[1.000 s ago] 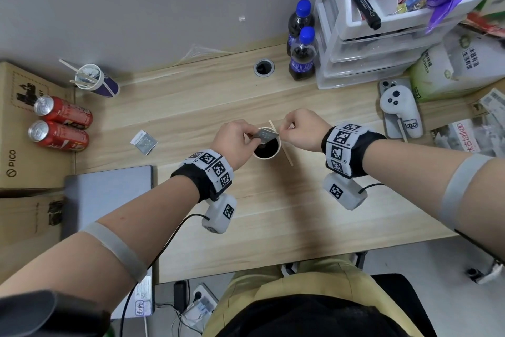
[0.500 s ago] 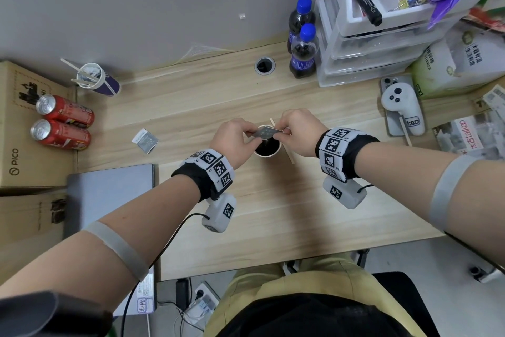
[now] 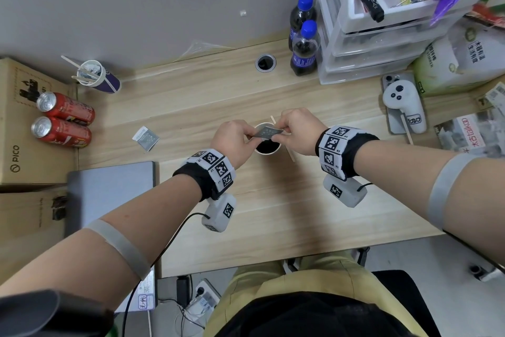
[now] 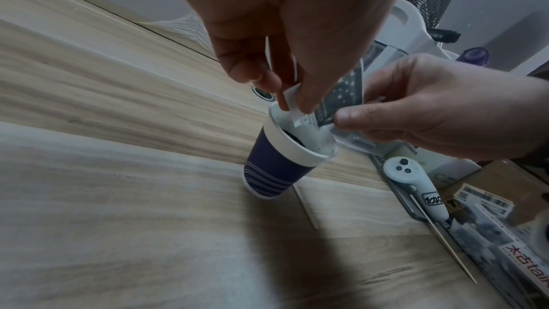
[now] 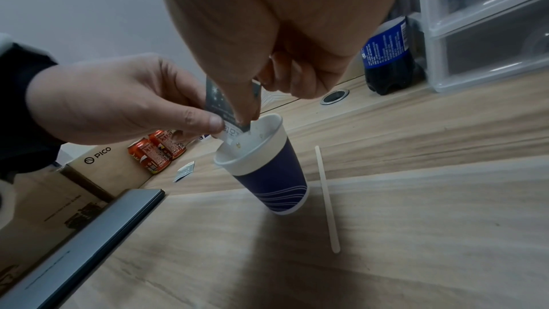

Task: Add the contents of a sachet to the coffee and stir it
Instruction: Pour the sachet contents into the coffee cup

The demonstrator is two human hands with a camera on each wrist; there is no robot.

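I see both forearms reaching in from the near edge and meeting over the paper cup of coffee (image 3: 267,145) at mid-desk. My left hand (image 3: 232,140) pinches the left end of one dark sachet (image 3: 266,132) between thumb and fingers; my right hand (image 3: 296,130) pinches the right end the same way, the other fingers curled in. The sachet hangs just above the cup's mouth, its lower corner dipping inside the rim in the right wrist view. One wooden stirrer (image 5: 326,199) lies flat just right of the cup. Counted: a second sachet (image 3: 145,138) lying well to the left, two red cans (image 3: 64,120) on a cardboard box, two blue-capped bottles (image 3: 304,44) at the far edge
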